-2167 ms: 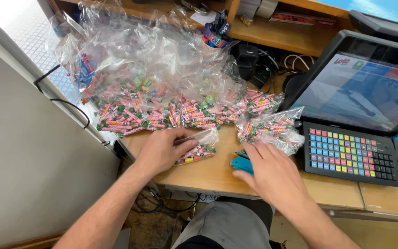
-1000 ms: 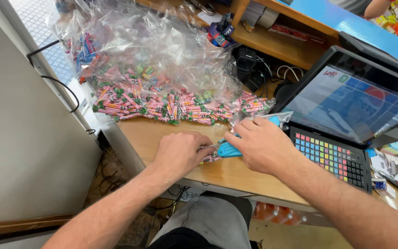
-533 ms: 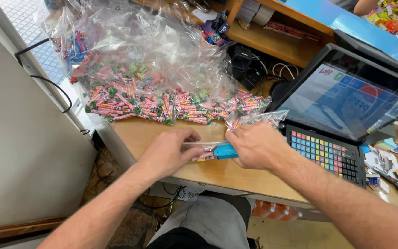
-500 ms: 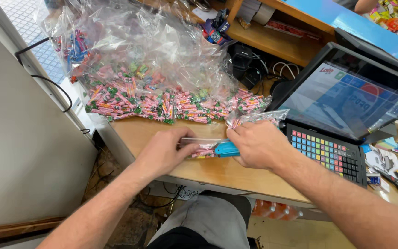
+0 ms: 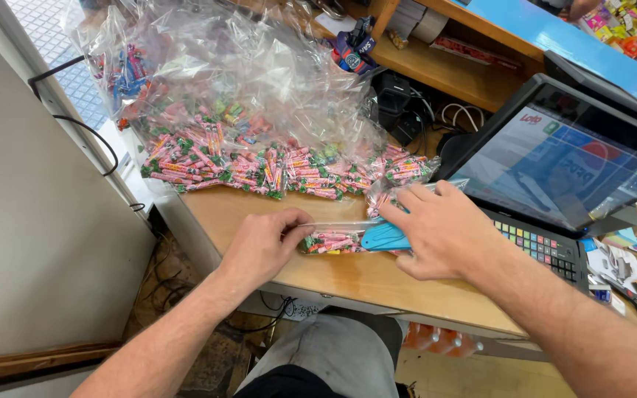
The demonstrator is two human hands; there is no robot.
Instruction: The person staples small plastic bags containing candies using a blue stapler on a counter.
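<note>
A small clear bag of pink and green candies (image 5: 331,240) lies on the wooden counter. Behind it sits a big heap of clear candy bags (image 5: 237,110). A slanted screen (image 5: 565,166) with blue, white and red patches stands at the right.

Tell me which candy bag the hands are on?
The small flat bag lying alone on the wooden counter, pinched by the left hand and right hand. The others sit piled behind, untouched.

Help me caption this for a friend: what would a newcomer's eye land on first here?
The heap of clear bags stuffed with pink and green candy rolls, filling the back of the wooden counter. In front, the left hand and right hand hold a small candy bag with a blue scoop. At right sits a tilted touchscreen.
</note>
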